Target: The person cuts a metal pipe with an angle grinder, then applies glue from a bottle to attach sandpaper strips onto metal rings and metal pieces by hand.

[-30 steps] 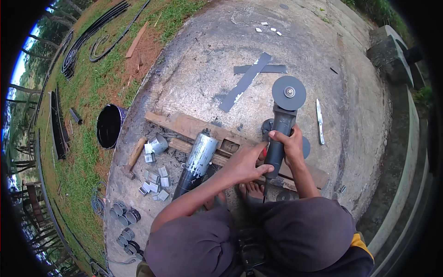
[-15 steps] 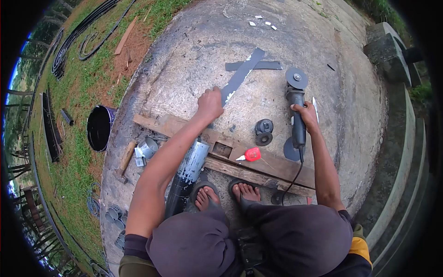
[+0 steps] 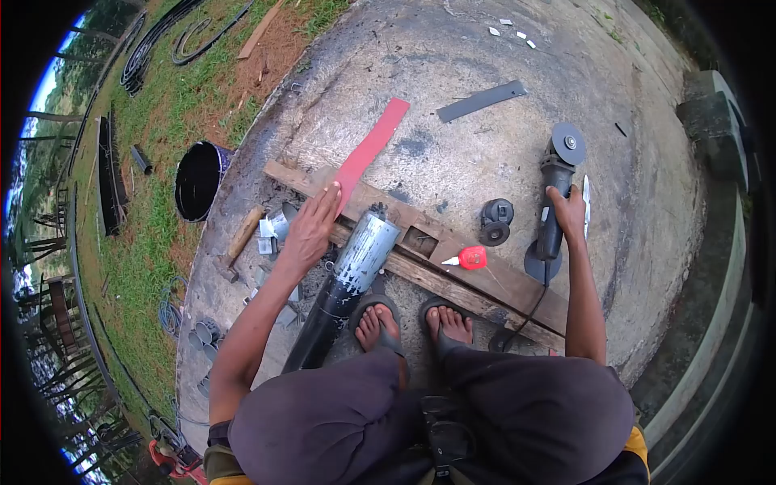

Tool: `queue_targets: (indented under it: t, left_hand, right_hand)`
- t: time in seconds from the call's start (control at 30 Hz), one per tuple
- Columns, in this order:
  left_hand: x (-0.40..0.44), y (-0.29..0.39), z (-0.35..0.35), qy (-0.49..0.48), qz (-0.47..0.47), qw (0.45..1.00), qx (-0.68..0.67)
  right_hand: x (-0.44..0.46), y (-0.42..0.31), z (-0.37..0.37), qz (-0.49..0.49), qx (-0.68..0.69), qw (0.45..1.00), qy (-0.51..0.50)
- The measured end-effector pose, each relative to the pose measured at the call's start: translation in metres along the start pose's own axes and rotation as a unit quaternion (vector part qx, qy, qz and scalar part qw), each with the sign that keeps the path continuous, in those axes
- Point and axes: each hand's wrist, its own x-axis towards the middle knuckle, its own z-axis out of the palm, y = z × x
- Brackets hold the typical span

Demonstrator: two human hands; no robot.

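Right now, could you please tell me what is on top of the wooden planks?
The red bottle lies on the planks; the pipe, a cord and one end of the red strip reach over them. The wood beneath these is covered, and the left hand hides some.

Over the left part of the wooden beam (image 3: 517, 287), our left hand (image 3: 311, 232) touches the near end of a red strip (image 3: 373, 145), which stretches out past the beam. Beyond the beam's right half, our right hand (image 3: 567, 212) grips an angle grinder (image 3: 556, 176), its disc (image 3: 559, 144) pointing away from the beam. We have a pipe (image 3: 356, 271) whose pale end lies over the beam's left half, a red bottle (image 3: 473, 258) on its right half, and a grey strip (image 3: 482, 101) well beyond it. Our feet (image 3: 378, 323) stand on its near side
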Motion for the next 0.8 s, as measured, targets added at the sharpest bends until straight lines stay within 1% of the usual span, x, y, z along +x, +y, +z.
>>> queue_targets:
  t: [0.03,0.13,0.23,0.27,0.37,0.4,0.5,0.6,0.7,0.73,0.77,0.8]
  left_hand:
    - [-0.014,0.0,0.002,-0.028,0.021,0.998,-0.05]
    - [-0.034,-0.011,-0.007,-0.128,0.061,0.99,-0.022]
    - [-0.019,-0.018,-0.014,-0.077,0.005,0.997,0.004]
    - [-0.009,-0.019,-0.016,-0.085,-0.006,0.996,0.018]
    - [0.005,-0.007,-0.01,-0.075,0.044,0.996,0.022]
    - [0.002,-0.007,-0.011,-0.07,0.062,0.995,0.044]
    - [-0.011,-0.012,-0.027,-0.108,0.077,0.989,0.066]
    - [-0.027,-0.019,-0.051,-0.15,0.055,0.983,0.089]
    - [-0.045,-0.028,-0.09,-0.122,-0.054,0.991,0.012]
    - [-0.05,-0.032,-0.098,-0.08,-0.125,0.982,-0.119]
    - [-0.055,-0.036,-0.106,-0.036,-0.193,0.949,-0.248]
    - [-0.059,-0.036,-0.109,0.01,-0.257,0.892,-0.371]
  right_hand:
    - [-0.002,-0.001,0.0,0.002,0.007,1.0,0.004]
    - [-0.002,0.005,0.004,-0.015,0.027,0.999,0.011]
    - [0.0,0.01,0.009,-0.025,0.03,0.999,0.014]
    - [0.0,0.012,0.009,-0.024,0.032,0.999,0.014]
    - [-0.001,0.01,0.008,-0.019,0.038,0.999,0.01]
    - [-0.002,0.011,0.007,-0.02,0.041,0.999,0.008]
    - [-0.004,0.01,0.008,-0.025,0.062,0.998,0.009]
    - [-0.002,0.014,0.009,-0.035,0.052,0.998,0.014]
    - [-0.002,0.015,0.009,-0.029,0.058,0.998,0.007]
    - [-0.002,0.015,0.009,-0.027,0.058,0.998,0.009]
    - [-0.002,0.015,0.01,-0.026,0.056,0.998,0.01]
    - [-0.001,0.015,0.01,-0.026,0.055,0.998,0.011]
